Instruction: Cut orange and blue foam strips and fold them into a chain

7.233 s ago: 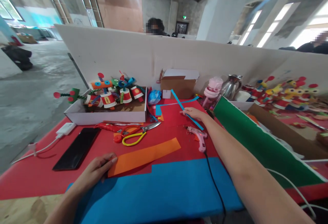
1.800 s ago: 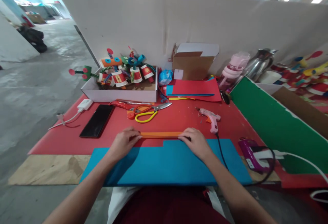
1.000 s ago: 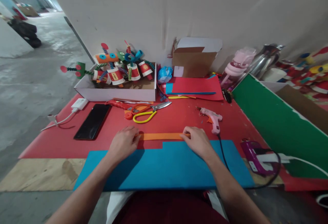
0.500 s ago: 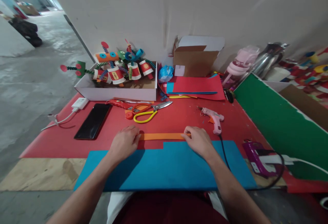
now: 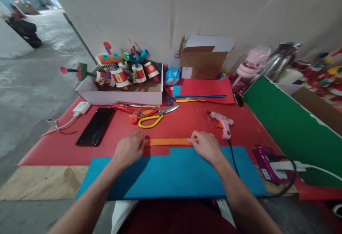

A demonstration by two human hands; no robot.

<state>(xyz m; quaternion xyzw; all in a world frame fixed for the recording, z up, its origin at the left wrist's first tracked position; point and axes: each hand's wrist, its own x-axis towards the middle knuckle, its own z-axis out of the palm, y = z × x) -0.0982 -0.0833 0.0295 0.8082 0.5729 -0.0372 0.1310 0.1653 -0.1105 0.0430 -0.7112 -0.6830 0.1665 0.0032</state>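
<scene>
We are pinching the orange paper strip (image 5: pixel 168 142) flat: left hand (image 5: pixel 129 149) and right hand (image 5: pixel 205 146) gripping opposite ends, near the blue sheet (image 5: pixel 173 173).

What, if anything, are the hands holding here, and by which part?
The narrow folded orange paper strip, pressed flat on the red table cover: left hand at its left end, right hand at its right end.

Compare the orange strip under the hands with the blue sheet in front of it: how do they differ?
The orange strip is long and narrow; the blue sheet is broad, with a stepped far edge. The left hand and right hand each press one end of the strip, while their wrists rest on the sheet. The strip lies on the red table cover; the sheet's near edge reaches the table's front edge. Both lie flat, side by side.
</scene>
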